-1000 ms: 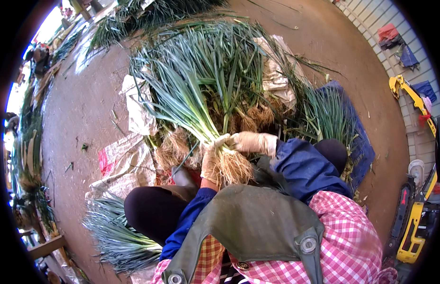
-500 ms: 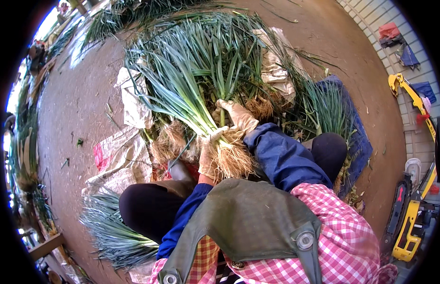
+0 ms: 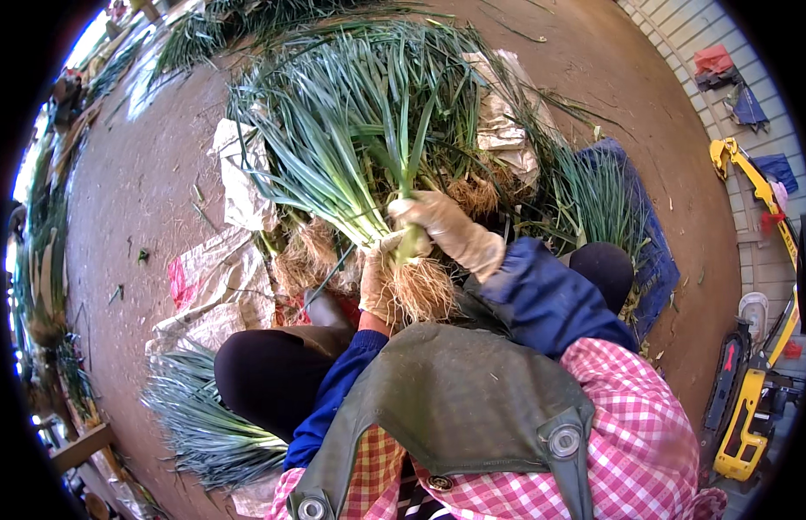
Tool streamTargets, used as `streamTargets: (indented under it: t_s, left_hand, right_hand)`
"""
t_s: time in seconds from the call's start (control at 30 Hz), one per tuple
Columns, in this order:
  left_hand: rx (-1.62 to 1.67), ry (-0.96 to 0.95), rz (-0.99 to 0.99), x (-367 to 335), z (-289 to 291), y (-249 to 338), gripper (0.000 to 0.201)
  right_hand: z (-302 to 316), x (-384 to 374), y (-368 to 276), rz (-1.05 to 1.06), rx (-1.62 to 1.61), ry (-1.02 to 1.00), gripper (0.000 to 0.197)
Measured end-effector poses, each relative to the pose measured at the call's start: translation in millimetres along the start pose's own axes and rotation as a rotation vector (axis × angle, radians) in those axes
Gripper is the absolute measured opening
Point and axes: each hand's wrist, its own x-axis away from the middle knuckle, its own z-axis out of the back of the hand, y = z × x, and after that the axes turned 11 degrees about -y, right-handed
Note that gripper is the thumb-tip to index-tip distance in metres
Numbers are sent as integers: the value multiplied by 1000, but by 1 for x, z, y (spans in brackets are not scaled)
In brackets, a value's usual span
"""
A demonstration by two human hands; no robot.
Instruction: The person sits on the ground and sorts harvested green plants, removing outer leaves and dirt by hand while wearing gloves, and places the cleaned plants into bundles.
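Frame center: my left grip [image 3: 378, 282] is wrapped round the green-onion bunch [image 3: 358, 212], just above the roots [image 3: 422, 290]; my right grip [image 3: 450, 230] pinches a stalk [image 3: 406, 180] alongside.

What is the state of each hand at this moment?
Left hand: closed, holding a bunch of leeks.
Right hand: closed around a leek stalk.

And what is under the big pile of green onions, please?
Pale sacks show at the left and right edges of the pile. What lies under its middle is covered and cannot be seen.
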Motion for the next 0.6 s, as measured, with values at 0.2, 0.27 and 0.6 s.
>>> streamTargets:
  t_s: [0.2, 0.27, 0.6]
  left_hand:
    - [-47, -156, 77, -4, -15, 9, 29]
    - [-16, -235, 60, -1, -22, 11, 28]
    - [-7, -100, 18, 13, -22, 11, 27]
  right_hand:
    - [66, 15, 21, 100, -194, 259, 14]
    - [66, 4, 44, -6, -384, 419, 13]
    - [48, -24, 76, -53, -798, -406, 31]
